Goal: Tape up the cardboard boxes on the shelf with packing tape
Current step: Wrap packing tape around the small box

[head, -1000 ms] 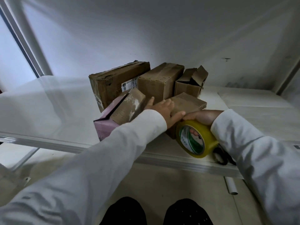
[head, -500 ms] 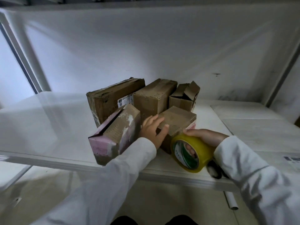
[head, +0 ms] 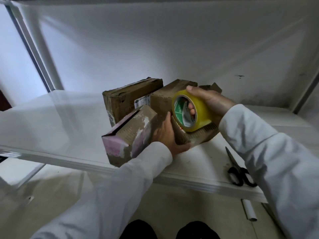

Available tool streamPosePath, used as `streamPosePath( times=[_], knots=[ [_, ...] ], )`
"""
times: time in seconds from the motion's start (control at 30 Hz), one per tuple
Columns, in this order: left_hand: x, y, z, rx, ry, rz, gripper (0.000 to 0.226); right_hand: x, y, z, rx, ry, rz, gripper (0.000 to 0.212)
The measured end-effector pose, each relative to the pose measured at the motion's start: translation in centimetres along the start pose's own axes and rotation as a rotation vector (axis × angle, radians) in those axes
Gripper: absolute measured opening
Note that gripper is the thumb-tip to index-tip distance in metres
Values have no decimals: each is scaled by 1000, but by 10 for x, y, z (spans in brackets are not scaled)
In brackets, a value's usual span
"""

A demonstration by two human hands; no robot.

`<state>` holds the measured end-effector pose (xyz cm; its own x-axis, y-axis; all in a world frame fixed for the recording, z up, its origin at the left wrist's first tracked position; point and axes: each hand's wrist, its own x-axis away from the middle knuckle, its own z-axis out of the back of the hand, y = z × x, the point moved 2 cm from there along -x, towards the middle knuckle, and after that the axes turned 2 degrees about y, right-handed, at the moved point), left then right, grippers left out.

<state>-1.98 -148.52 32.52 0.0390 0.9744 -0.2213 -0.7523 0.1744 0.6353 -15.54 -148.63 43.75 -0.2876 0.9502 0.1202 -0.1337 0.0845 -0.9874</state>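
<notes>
Yellow tape roll [head: 198, 109] lifted in right hand [head: 212, 100], left hand [head: 167, 135] gripping small worn box [head: 198, 137]

Glossy plastic tape roll [head: 198, 111] (scuffed cardboard box [head: 131, 100])

We see a yellow tape roll [head: 195, 110] with a green and white core label. The boxes are brown; the tilted box [head: 128, 135] has pink faces with torn white patches. The shelf [head: 51, 121] is white, the scissors [head: 239, 171] black, the sleeves [head: 269, 152] white.
</notes>
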Motion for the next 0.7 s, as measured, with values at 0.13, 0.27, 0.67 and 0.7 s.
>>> streamPosePath(
  times=[0.13,0.27,0.67,0.7],
  knots=[
    [-8,-6,-3,56,16,122,109,-5,-13,-4,33,-28,-144,40],
    [-16,-7,-1,153,0,193,106,6,-20,8,441,-86,-337,40],
    [-9,7,4,68,-10,144,106,37,3,8,257,-83,-391,35],
    [-8,9,4,73,-19,146,105,39,3,7,243,-76,-398,35]
  ],
)
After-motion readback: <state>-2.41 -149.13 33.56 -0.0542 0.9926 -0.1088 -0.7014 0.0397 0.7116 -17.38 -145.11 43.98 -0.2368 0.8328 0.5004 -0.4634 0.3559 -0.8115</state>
